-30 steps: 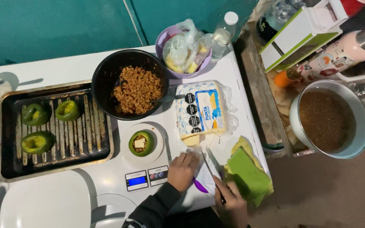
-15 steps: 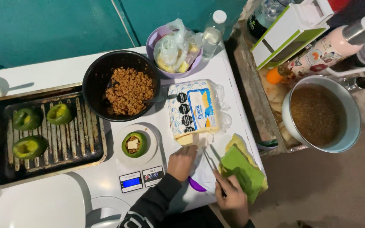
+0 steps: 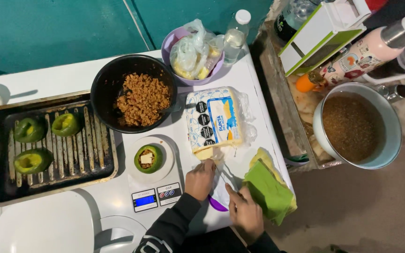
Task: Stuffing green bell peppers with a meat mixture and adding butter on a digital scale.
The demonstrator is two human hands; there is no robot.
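Note:
My left hand (image 3: 200, 179) rests on the white counter, its fingertips touching the cut end of a block of pale cheese (image 3: 214, 122) in an opened plastic wrapper. My right hand (image 3: 243, 212) grips a knife (image 3: 225, 179) with a purple handle, the blade pointing up toward the cheese. A half green pepper (image 3: 148, 158) filled with mince and a cheese piece sits on a small white plate on a kitchen scale (image 3: 156, 197). A black bowl of cooked mince (image 3: 141, 97) stands behind it.
A dark baking tray (image 3: 52, 180) at the left holds three green pepper halves. A green cloth (image 3: 269, 193) lies by my right hand. A purple bowl with bagged food (image 3: 194, 52), a clear bottle (image 3: 234, 36) and a pale pot of brown liquid (image 3: 355, 125) are near.
My left hand has moved up to the cheese block's cut end. My right hand with the knife has stayed beside the green cloth. The camera shifted slightly.

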